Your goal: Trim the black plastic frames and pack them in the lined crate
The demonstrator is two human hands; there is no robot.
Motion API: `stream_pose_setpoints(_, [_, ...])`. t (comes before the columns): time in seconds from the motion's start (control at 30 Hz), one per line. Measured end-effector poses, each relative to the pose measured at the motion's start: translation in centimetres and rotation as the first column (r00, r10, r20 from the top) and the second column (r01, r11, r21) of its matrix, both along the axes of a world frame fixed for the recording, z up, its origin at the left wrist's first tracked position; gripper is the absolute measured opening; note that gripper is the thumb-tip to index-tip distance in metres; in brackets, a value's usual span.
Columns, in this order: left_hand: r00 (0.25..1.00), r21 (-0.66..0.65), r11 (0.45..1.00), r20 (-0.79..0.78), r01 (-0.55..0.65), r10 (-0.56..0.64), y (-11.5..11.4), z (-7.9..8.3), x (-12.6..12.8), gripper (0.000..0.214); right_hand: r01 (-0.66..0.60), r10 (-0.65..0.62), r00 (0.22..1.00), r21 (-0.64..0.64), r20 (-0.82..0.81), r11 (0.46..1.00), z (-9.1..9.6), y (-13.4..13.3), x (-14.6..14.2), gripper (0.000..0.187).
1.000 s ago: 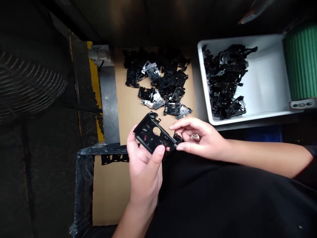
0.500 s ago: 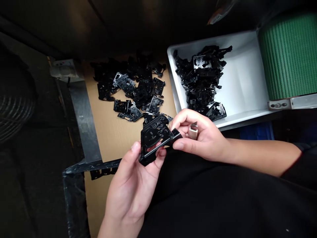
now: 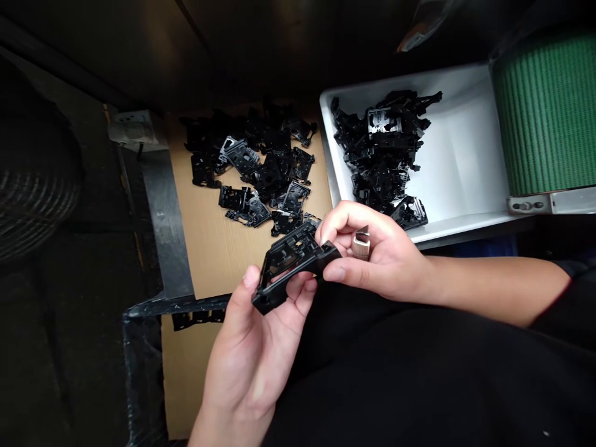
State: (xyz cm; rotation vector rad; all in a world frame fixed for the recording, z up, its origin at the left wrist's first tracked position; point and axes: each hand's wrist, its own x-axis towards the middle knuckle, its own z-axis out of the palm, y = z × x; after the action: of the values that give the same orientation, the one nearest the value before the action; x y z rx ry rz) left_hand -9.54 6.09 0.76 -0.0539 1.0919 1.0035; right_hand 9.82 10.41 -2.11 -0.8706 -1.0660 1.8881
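Black plastic bracket [image 3: 294, 243] is grasped by your left grip [image 3: 249, 366] and, from 3 o'clock, your right grip [image 3: 379, 261]; please hold firmly.

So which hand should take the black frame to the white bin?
Probably the Right hand: it pinches the black frame and sits beside the white bin; the left hand cradles the frame farther away.

Dim light, floor fan [image 3: 37, 180] at left, steel rail [image 3: 165, 217] beside cardboard sheet [image 3: 205, 267], black plastic-lined bin [image 3: 142, 379] below, white tub [image 3: 459, 155] at right, green ribbed roll [image 3: 547, 112] touching tub
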Motion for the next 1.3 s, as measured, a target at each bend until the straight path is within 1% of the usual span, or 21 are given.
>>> stream_pose_setpoints(0.07, [1.0, -0.004, 1.0, 0.017, 0.0, 0.001, -0.1, 0.4, 0.1, 0.028, -0.003, 0.003, 1.0, 0.013, -0.007, 1.0, 0.1, 0.1, -0.2, 0.042])
stream_pose_setpoints(0.2, [1.0, -0.011, 1.0, 0.027, -0.005, 0.005, -0.4, 0.7, 0.0, 0.036, -0.008, 0.008, 1.0, 0.013, -0.005, 1.0, 0.4, 0.2, -0.6, 0.041])
stream_pose_setpoints(0.37, [0.999, -0.03, 0.999, 0.03, -0.016, 0.017, -0.8, 0.3, -0.4, 0.037, -0.023, 0.023, 1.0, 0.004, -0.021, 1.0, 0.6, 0.1, -1.1, 0.042])
stream_pose_setpoints(0.6, [0.996, -0.042, 0.997, 0.05, -0.069, 0.071, -1.4, 0.1, -0.7, 0.033, -0.049, 0.049, 0.998, 0.02, -0.04, 0.999, 0.4, -0.3, -1.5, 0.04])
stream_pose_setpoints(0.8, [0.998, -0.016, 0.999, 0.051, -0.038, 0.039, -1.9, 0.0, -0.9, 0.036, -0.055, 0.056, 0.998, 0.06, -0.013, 0.997, 0.8, -0.4, -1.7, 0.039])
stream_pose_setpoints(0.9, [1.0, 0.059, 0.998, 0.011, -0.012, 0.011, -2.5, -0.4, -1.4, 0.031, -0.077, 0.077, 0.997, 0.14, 0.008, 0.987, 0.8, -0.6, -1.6, 0.032])
stream_pose_setpoints(1.0, [0.999, 0.201, 0.98, -0.049, -0.005, 0.015, -3.1, -0.8, -1.9, 0.018, -0.098, 0.094, 0.995, 0.271, 0.026, 0.958, 0.4, -0.9, -1.3, 0.028])
stream_pose_setpoints(1.03, [0.997, 0.243, 0.97, -0.071, -0.003, 0.02, -3.3, -0.8, -2.0, 0.017, -0.103, 0.095, 0.995, 0.317, 0.04, 0.943, 0.2, -1.0, -1.1, 0.029])
stream_pose_setpoints(1.07, [0.996, 0.277, 0.961, -0.089, 0.003, 0.023, -3.4, -0.7, -2.1, 0.023, -0.109, 0.092, 0.994, 0.361, 0.064, 0.926, 0.0, -1.1, -0.9, 0.03])
stream_pose_setpoints(1.17, [0.989, 0.332, 0.943, -0.146, 0.025, 0.025, -3.7, -0.2, -2.2, 0.058, -0.14, 0.072, 0.984, 0.468, 0.16, 0.872, -0.5, -1.4, -0.4, 0.031])
stream_pose_setpoints(1.2, [0.985, 0.346, 0.938, -0.168, 0.034, 0.026, -3.8, 0.0, -2.2, 0.065, -0.151, 0.066, 0.98, 0.489, 0.187, 0.859, -0.6, -1.5, -0.2, 0.031])
stream_pose_setpoints(1.3, [0.973, 0.391, 0.918, -0.229, 0.068, 0.026, -4.1, 0.5, -2.1, 0.068, -0.174, 0.068, 0.973, 0.511, 0.22, 0.842, -0.5, -1.7, 0.0, 0.029])
